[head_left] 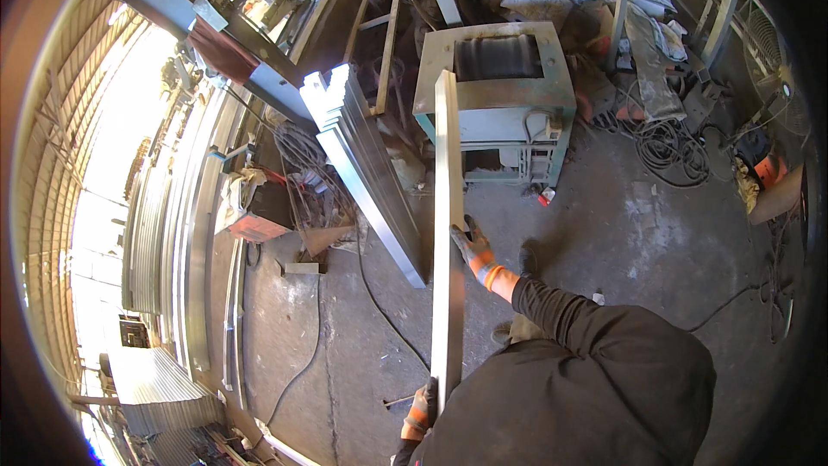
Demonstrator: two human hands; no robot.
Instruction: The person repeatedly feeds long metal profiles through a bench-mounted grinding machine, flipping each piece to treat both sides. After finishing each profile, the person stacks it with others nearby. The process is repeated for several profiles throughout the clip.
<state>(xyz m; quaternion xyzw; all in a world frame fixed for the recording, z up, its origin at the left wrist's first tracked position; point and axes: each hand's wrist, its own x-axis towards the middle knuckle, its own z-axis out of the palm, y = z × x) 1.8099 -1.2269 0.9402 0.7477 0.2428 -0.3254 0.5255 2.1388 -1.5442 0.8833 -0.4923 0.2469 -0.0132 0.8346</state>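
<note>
A long, pale rectangular metal tube (448, 207) stands lengthwise in front of me, running from beside my body toward the machine. My right hand (474, 250), in an orange and dark glove, grips its right side about midway, with part of the fingers hidden. Lower down, my gloved left hand (420, 414) is closed round the near part of the tube, partly hidden by it. Left of the tube, a leaning stack of similar metal tubes (366, 177) slants down toward the floor.
A green-grey cabinet machine (509, 108) stands ahead. Coiled cables (673, 151) lie at right, near a fan (766, 43). Another cable (379, 293) crosses the floor at left, near a small metal offcut (302, 268). Long metal profiles (185, 233) fill the left side.
</note>
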